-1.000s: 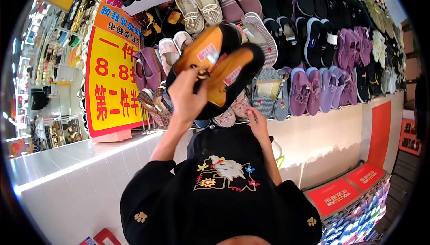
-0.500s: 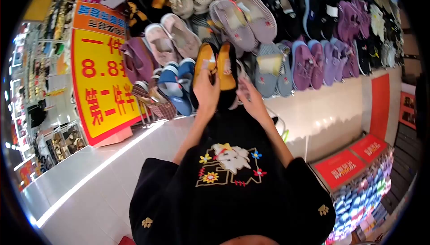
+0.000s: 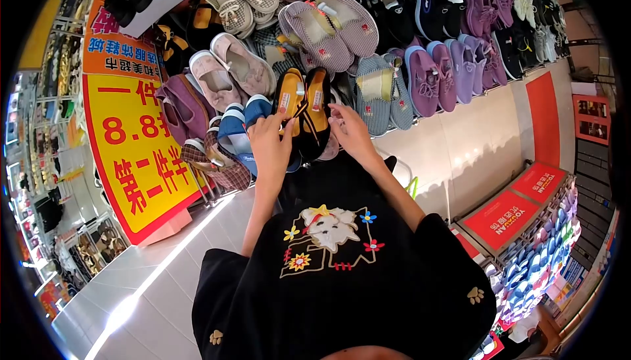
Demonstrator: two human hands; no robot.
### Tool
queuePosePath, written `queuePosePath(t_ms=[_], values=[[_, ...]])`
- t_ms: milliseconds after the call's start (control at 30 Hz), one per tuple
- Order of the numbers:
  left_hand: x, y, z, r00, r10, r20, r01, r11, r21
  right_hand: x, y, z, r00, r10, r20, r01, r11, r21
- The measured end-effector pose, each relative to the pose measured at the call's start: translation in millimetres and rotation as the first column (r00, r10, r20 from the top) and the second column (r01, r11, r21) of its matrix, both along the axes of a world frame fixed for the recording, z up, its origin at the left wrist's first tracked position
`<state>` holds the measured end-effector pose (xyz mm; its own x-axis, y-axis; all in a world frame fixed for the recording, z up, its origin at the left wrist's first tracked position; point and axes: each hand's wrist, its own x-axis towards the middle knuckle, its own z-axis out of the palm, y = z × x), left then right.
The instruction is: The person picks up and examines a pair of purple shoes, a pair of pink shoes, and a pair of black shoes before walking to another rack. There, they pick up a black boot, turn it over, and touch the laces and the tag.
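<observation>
Just between both hands (image 3: pixel 269 143), black shoes (image 3: pixel 318 102)

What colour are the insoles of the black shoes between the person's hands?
The insoles are orange-yellow, best seen in the head view.

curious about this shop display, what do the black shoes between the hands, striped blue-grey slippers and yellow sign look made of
Black shoes: probably matt fabric, showing little shine; the smooth tan insoles could be leather or synthetic. Blue-grey striped slippers: likely woven cloth, given the dull, fine-striped surface. Yellow sign: perhaps printed card or plastic, its face flat.
</observation>
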<state>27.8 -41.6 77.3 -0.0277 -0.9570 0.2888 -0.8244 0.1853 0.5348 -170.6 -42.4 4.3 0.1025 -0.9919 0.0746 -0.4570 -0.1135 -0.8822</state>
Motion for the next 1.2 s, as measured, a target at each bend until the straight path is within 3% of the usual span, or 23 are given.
queuePosePath(t_ms=[67, 133, 233, 267, 333, 400, 467, 533, 567, 600, 667, 733, 800, 867, 933, 1033, 1133, 1200], values=[[4, 1, 10, 1.000, -0.014, 0.020, 0.014, 1.000, 0.016, 4, -6, 1, 1.000, -0.021, 0.000, 0.021, 0.999, -0.035], [8, -1, 14, 0.995, -0.061, -0.074, 0.064, 0.997, 0.038, 9, -13, 6, 0.999, -0.051, 0.001, 0.051, 0.996, -0.068], [9, -2, 21, 0.983, -0.114, -0.147, 0.119, 0.993, 0.027, 15, -17, 10, 0.991, -0.005, -0.134, 0.008, 1.000, 0.021], [9, -3, 19, 0.981, -0.120, -0.150, 0.125, 0.992, 0.026, 19, -18, 11, 0.995, 0.019, -0.096, -0.023, 0.999, -0.043], [12, -5, 15, 0.927, -0.208, -0.311, 0.220, 0.976, 0.001, 26, -19, 23, 0.997, 0.045, -0.060, -0.052, 0.993, -0.108], [9, -2, 16, 0.910, -0.180, -0.373, 0.218, 0.974, 0.062, 30, -15, 38, 0.951, 0.295, 0.091, -0.281, 0.949, -0.146], [4, 0, 13, 0.888, -0.147, -0.436, 0.221, 0.968, 0.123, 35, -9, 38, 0.946, 0.302, 0.120, -0.275, 0.941, -0.199], [0, -1, 7, 0.819, -0.109, -0.564, 0.199, 0.975, 0.101, 37, -1, 34, 0.964, 0.183, 0.195, -0.174, 0.983, -0.066], [1, -2, 5, 0.840, -0.132, -0.526, 0.206, 0.975, 0.085, 35, 2, 32, 0.961, 0.082, 0.263, -0.095, 0.995, 0.036], [4, -3, -3, 0.839, -0.131, -0.528, 0.208, 0.974, 0.089, 28, 1, 20, 0.975, 0.056, 0.215, -0.068, 0.996, 0.050], [8, -6, -21, 0.862, -0.199, -0.466, 0.281, 0.953, 0.113, 28, 1, 17, 0.768, -0.178, 0.615, 0.044, 0.973, 0.226], [2, -9, -22, 0.868, -0.205, -0.451, 0.302, 0.941, 0.154, 19, 0, 24, 0.732, -0.206, 0.650, 0.039, 0.964, 0.262], [-6, -12, -22, 0.873, -0.216, -0.438, 0.328, 0.924, 0.197, 14, 3, 29, 0.637, -0.339, 0.692, 0.029, 0.908, 0.417], [-14, -18, -23, 0.885, -0.357, -0.298, 0.381, 0.924, 0.024, 13, 5, 30, 0.635, -0.355, 0.687, 0.033, 0.900, 0.435], [-22, -21, -19, 0.873, -0.354, -0.336, 0.393, 0.918, 0.054, 11, 6, 32, 0.561, -0.367, 0.742, -0.021, 0.890, 0.456], [-29, -27, -20, 0.863, -0.397, -0.311, 0.420, 0.907, 0.007, 4, 6, 29, 0.592, -0.355, 0.724, -0.040, 0.884, 0.466], [-25, -32, -27, 0.828, -0.392, -0.402, 0.472, 0.874, 0.119, 0, 6, 28, 0.588, -0.355, 0.727, -0.067, 0.874, 0.481], [-21, -36, -29, 0.857, -0.323, -0.402, 0.385, 0.919, 0.083, 1, 5, 23, 0.556, -0.360, 0.749, -0.081, 0.874, 0.480]])
